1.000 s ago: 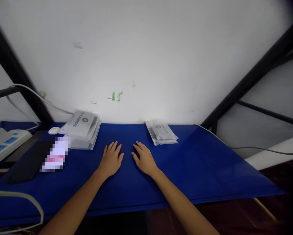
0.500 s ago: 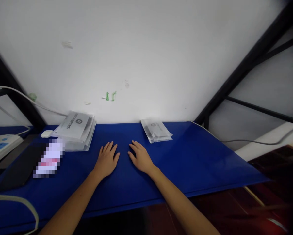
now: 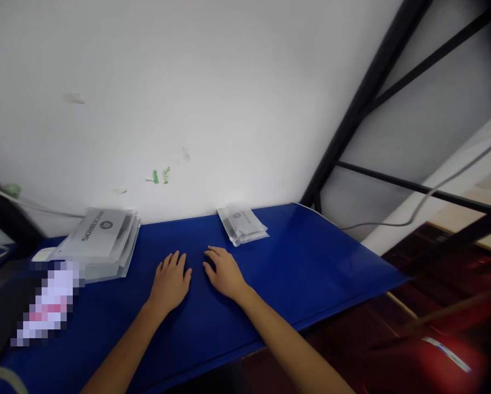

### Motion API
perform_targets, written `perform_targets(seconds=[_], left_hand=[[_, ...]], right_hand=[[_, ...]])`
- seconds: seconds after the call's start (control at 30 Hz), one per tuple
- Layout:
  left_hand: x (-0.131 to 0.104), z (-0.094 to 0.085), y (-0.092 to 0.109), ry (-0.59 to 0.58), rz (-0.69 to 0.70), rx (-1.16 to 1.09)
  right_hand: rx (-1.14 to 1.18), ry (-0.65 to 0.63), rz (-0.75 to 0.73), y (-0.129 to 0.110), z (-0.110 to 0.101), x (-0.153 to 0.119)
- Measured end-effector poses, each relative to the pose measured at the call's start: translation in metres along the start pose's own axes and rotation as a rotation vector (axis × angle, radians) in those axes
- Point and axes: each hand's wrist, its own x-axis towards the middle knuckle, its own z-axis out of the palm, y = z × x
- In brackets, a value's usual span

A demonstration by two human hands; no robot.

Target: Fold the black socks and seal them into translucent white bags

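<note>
1. Left hand [image 3: 170, 284]: palm down on the blue tabletop [image 3: 311, 268], fingers slightly spread
2. Right hand [image 3: 226, 274]: palm down, just apart from it, fingers loosely together, thumb out
3. Larger stack of frosted bags [image 3: 94, 243]: beyond the left hand, to its left
4. Smaller stack of frosted bags [image 3: 245, 223]: just beyond the right hand, slightly to its right
5. The larger stack reads "ROCKBROS" beside a round logo [image 3: 106, 225]; the smaller one's lettering [image 3: 250, 217] is too small to read

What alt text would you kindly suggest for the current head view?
A person's left hand and right hand rest palm down, apart, on a blue table, holding nothing. Behind them, near a white wall, lie a larger stack of plastic pouches at left and a smaller stack at right.
</note>
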Motion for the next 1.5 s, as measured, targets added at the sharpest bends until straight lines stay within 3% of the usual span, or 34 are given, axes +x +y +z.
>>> perform_targets(seconds=[0.17,0.3,0.7,0.93,1.23,1.5], left_hand=[[0.006,0.003,0.029,-0.016,0.055,-0.054],[0.007,0.007,0.042,0.016,0.066,-0.069],[0.002,0.019,0.035,0.093,0.093,-0.109],[0.002,0.018,0.034,0.065,0.095,-0.091],[0.004,0.021,0.030,0.181,0.124,-0.138],[0.014,-0.006,0.004,0.334,0.000,-0.185]], right_hand=[[-0.170,0.135,0.077,0.008,-0.021,0.013],[-0.339,0.133,0.157,0.017,-0.035,0.023],[-0.511,0.071,0.240,0.033,-0.032,0.024],[-0.528,0.067,0.228,0.033,-0.027,0.024],[-0.536,0.019,0.117,0.015,-0.019,0.020],[-0.397,-0.091,-0.091,-0.028,-0.003,0.002]])
